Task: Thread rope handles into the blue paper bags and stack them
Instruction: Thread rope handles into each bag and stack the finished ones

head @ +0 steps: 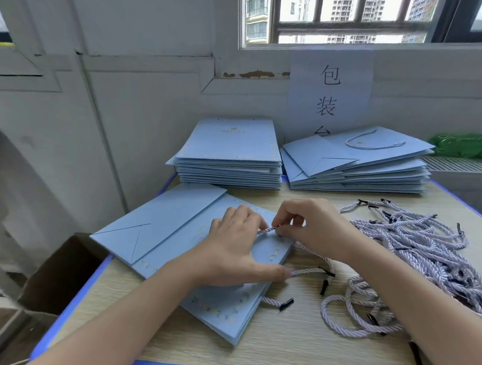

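Observation:
A flat blue paper bag [164, 232] lies on the wooden table in front of me, its top edge pointing right. My left hand [235, 244] rests on the bag, fingers curled at a short piece of pale twisted rope [266, 230], thumb stretched toward the bag's edge. My right hand [310, 226] pinches the other end of that rope piece just above the bag. Rope ends with black tips [310, 271] stick out from the bag's right edge. A second rope end [278, 302] pokes out lower down.
A heap of loose rope handles [424, 250] covers the table's right side. At the back stand two stacks of blue bags: one without handles [230, 157], one with a rope handle on top [360, 161]. A paper sign [331, 92] hangs on the wall.

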Demonstrator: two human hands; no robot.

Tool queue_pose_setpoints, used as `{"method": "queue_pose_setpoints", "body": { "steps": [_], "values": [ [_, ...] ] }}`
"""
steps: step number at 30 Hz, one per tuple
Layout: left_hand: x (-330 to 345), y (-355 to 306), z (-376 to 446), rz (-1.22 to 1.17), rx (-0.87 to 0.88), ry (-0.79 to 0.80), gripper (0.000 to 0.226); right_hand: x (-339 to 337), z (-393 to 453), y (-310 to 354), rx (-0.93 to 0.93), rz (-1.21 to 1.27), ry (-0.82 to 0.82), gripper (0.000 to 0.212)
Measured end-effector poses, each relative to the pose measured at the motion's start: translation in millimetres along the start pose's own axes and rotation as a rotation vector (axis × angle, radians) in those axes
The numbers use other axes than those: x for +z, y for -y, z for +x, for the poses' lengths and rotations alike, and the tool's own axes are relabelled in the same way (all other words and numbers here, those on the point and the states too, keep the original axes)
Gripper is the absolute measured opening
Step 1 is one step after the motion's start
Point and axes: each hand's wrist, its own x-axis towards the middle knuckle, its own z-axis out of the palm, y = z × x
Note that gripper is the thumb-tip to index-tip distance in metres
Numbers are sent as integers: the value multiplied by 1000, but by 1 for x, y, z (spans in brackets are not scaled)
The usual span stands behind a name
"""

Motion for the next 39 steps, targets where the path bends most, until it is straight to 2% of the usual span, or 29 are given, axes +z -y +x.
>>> {"method": "queue_pose_setpoints", "body": {
  "steps": [2, 8, 13, 16, 21, 24, 27, 31, 33, 39],
  "values": [
    [-1, 0, 1, -33, -24, -11, 74, -2, 0, 0, -16, -12, 42, 18],
    [-3, 1, 2, -171, -38, -82, 55, -12, -2, 6, 35, 81, 141, 38],
    [-5, 5, 2, -369, -37, -265, 30, -11, -3, 6, 54, 23, 1, 36],
    [-8, 6, 1, -406, -37, -292, 26, -13, -4, 4, 44, 24, -24, 36],
    [-11, 5, 1, -475, -42, -418, 31, -23, -10, 10, 17, 216, -269, 30],
    [-9, 2, 0, -474, -22, -525, 25, -17, -11, 11, 22, 136, -213, 24],
    [-8, 1, -3, -460, 40, -554, 23, 1, -6, 6, 35, 18, -174, 12],
    [-9, 1, -1, -499, 46, -599, 19, 7, -1, 2, 89, 8, -362, 8],
    [-10, 0, -1, -528, 42, -632, 18, 5, 0, 3, 110, 45, -395, 7],
    [-8, 2, -1, -537, 71, -620, 17, 5, 0, -1, 143, 144, -258, 6]
  ]
}}
